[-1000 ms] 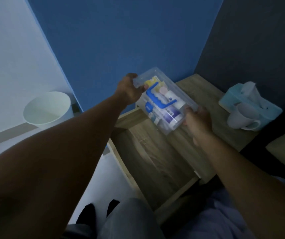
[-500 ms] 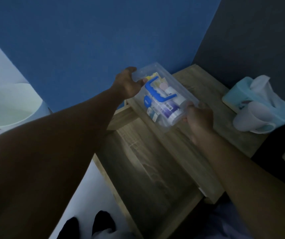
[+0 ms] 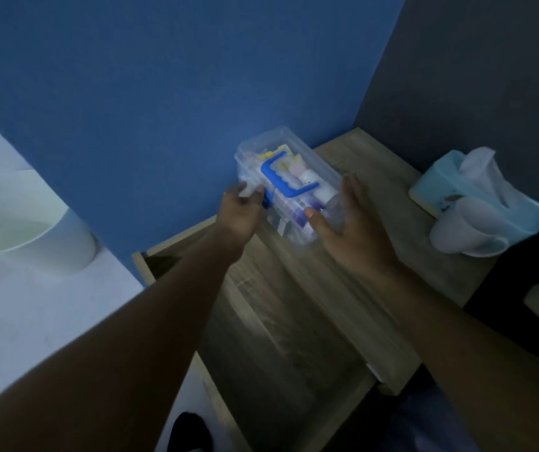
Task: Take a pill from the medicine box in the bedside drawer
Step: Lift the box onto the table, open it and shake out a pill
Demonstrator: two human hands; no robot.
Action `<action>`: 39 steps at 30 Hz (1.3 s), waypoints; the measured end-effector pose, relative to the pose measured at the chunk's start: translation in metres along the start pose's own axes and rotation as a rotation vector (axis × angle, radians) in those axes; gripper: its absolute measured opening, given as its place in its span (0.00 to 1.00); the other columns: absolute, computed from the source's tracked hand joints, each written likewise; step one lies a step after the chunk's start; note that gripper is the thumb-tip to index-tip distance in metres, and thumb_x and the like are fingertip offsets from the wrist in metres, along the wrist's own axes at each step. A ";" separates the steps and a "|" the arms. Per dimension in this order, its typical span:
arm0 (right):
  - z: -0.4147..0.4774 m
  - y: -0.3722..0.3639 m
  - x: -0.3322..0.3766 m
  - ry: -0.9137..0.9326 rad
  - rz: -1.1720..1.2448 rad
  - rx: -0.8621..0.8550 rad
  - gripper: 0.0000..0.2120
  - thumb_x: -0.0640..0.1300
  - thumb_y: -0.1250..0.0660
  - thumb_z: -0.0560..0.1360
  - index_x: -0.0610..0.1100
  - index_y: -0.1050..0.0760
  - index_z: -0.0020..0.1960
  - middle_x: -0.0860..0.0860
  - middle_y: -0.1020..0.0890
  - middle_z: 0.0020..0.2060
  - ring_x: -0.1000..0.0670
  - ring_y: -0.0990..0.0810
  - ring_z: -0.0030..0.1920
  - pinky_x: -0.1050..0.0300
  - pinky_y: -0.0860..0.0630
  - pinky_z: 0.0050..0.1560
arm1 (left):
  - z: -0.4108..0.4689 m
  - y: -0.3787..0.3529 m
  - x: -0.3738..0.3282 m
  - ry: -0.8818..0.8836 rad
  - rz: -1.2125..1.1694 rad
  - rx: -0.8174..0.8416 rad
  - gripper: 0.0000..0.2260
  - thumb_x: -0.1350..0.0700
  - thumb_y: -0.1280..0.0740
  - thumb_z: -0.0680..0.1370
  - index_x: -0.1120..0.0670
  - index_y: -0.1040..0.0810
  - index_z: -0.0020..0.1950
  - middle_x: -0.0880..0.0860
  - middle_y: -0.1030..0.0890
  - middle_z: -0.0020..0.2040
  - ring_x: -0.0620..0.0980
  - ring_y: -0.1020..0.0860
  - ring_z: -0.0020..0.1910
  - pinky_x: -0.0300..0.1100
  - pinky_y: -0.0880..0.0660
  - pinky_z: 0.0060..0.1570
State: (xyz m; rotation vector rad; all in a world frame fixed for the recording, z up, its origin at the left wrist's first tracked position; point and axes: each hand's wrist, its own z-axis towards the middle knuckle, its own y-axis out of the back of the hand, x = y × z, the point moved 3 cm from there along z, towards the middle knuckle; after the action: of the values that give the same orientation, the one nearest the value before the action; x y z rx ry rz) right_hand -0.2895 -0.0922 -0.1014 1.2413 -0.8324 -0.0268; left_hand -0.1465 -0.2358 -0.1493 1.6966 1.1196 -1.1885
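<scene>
Left hand, curled — grip cannot be told — and right hand, spread open, are set either side of the medicine box, lengthwise between them.

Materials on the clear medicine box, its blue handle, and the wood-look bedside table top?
Clear medicine box: likely glossy transparent rigid plastic, contents show through. Blue handle: probably opaque moulded plastic, ridged grip. Wood-look bedside table top: matte wood grain; solid or laminate, cannot tell.

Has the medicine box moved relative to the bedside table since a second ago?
Yes. The medicine box has gone from above the open drawer onto the tabletop, nearer the blue wall.
</scene>
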 end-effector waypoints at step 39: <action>0.012 0.024 0.016 -0.135 -0.115 0.106 0.53 0.70 0.24 0.57 0.48 0.36 0.75 0.50 0.27 0.72 0.47 0.28 0.70 0.49 0.26 0.65 | -0.044 0.011 -0.014 -0.304 0.741 0.149 0.27 0.57 0.38 0.79 0.59 0.40 0.77 0.59 0.37 0.76 0.56 0.38 0.75 0.44 0.40 0.71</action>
State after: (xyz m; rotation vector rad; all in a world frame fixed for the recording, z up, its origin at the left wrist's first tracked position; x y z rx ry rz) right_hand -0.2950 -0.1002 -0.0717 1.3983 -0.8866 -0.1626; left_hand -0.1256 -0.2019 -0.1227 1.7334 0.1734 -1.0004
